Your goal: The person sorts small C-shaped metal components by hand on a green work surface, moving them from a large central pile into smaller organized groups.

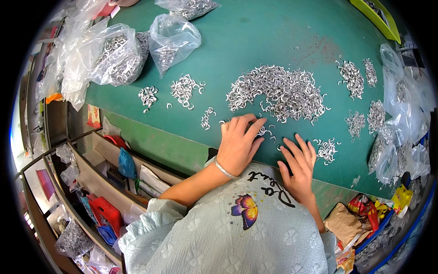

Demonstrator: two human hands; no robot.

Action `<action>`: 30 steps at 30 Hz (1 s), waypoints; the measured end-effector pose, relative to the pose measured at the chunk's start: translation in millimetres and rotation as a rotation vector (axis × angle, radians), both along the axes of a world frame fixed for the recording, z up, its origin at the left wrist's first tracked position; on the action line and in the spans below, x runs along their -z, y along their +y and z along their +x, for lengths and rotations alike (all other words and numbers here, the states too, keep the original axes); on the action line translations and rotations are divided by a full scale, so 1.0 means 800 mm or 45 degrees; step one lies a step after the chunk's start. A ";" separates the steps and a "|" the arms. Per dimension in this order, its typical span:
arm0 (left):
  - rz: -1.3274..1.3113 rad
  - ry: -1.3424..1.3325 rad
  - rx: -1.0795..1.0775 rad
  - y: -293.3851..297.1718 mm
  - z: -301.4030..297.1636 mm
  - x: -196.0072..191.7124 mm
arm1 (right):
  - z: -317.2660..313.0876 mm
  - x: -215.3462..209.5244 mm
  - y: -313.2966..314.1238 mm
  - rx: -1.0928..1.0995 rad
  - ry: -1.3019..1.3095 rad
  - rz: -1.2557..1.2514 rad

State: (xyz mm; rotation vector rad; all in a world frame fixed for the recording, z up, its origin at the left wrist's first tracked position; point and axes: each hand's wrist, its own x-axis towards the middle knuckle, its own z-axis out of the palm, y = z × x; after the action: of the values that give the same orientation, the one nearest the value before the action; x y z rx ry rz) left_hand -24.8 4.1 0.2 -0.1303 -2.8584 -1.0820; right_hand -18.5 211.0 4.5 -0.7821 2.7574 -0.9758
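Observation:
A large heap of small silver crescent-shaped metal pieces (278, 93) lies on the green tabletop (255, 34). At the table's near edge, just below the heap, my left hand (239, 142) rests with bent fingers, its index finger and thumb apart. A few loose crescents (263, 131) lie beside that index finger; whatever is under the palm is hidden. My right hand (299, 170) lies to the right, fingers spread, one small crescent near its fingertips. Close to it on the right is a small pile of crescents (326, 150).
Smaller piles (183, 91) lie left of the heap, others (351, 78) to its right. Clear plastic bags of pieces (121, 57) stand at far left, with more bags (404, 128) along the right edge. A yellow-green tray (381, 20) sits far right. Below left are cluttered shelves (98, 176).

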 end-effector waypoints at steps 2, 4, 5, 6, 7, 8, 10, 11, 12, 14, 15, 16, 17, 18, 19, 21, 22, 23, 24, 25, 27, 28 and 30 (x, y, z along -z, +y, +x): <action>-0.021 0.028 0.049 0.000 -0.002 0.006 | 0.000 -0.001 -0.005 0.055 0.052 0.037; 0.015 0.034 0.077 -0.001 -0.003 0.014 | 0.003 0.001 -0.010 0.110 0.025 0.076; 0.065 0.025 0.081 -0.002 -0.005 0.018 | 0.000 -0.001 -0.014 0.090 0.013 0.073; 0.114 0.017 0.084 -0.003 -0.007 0.020 | 0.000 -0.001 -0.014 0.062 0.023 0.055; 0.168 0.048 0.052 -0.003 -0.010 0.022 | -0.001 -0.001 -0.014 0.035 0.032 0.037; 0.222 0.079 0.017 -0.003 -0.014 0.023 | -0.001 0.000 -0.014 0.003 0.042 0.019; 0.354 0.095 -0.059 -0.003 -0.018 0.021 | -0.006 -0.001 -0.016 0.034 0.052 0.022; 0.433 0.078 -0.098 -0.003 -0.019 0.018 | -0.008 -0.002 -0.018 0.052 0.056 0.025; 0.512 0.061 -0.136 -0.003 -0.021 0.015 | -0.011 -0.003 -0.020 0.069 0.060 0.027; 0.548 0.032 -0.216 -0.004 -0.020 0.012 | -0.016 -0.007 -0.028 0.025 0.066 0.111; 0.555 0.023 -0.243 -0.003 -0.018 0.011 | -0.017 -0.008 -0.029 0.017 0.074 0.158; 0.562 0.014 -0.272 -0.003 -0.016 0.010 | -0.017 -0.007 -0.030 0.008 0.082 0.204; 0.493 0.053 -0.228 -0.005 -0.014 0.010 | -0.017 -0.007 -0.028 0.042 0.088 0.200; 0.424 0.092 -0.185 -0.008 -0.012 0.011 | -0.016 -0.006 -0.021 0.076 0.094 0.196; 0.355 0.131 -0.141 -0.011 -0.009 0.012 | -0.016 -0.005 -0.017 0.110 0.100 0.191; 0.257 0.149 -0.102 -0.012 -0.003 0.014 | -0.016 0.000 -0.012 0.134 0.024 0.037; 0.209 0.158 -0.083 -0.012 0.000 0.014 | -0.016 0.002 -0.012 0.146 -0.015 -0.039; 0.132 0.103 -0.099 -0.009 0.002 0.011 | -0.020 -0.004 -0.015 0.088 -0.017 0.008; 0.095 0.084 -0.109 -0.007 0.003 0.009 | -0.021 -0.006 -0.021 0.073 0.005 0.056; 0.058 0.066 -0.119 -0.004 0.005 0.008 | -0.021 -0.007 -0.028 0.059 0.027 0.104; 0.015 0.045 -0.118 -0.003 0.007 0.008 | -0.021 -0.003 -0.034 0.022 0.030 0.198; 0.011 0.041 -0.105 -0.003 0.008 0.010 | -0.020 -0.003 -0.034 0.011 0.040 0.211; 0.017 0.017 -0.071 -0.004 0.011 0.011 | -0.017 -0.004 -0.035 -0.009 0.056 0.241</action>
State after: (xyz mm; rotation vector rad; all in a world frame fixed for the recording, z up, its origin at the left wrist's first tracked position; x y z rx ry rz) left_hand -15.9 0.9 -8.7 -0.0567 -2.8247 -1.0850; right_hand -32.2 182.8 7.8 -0.7906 2.8282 -0.6910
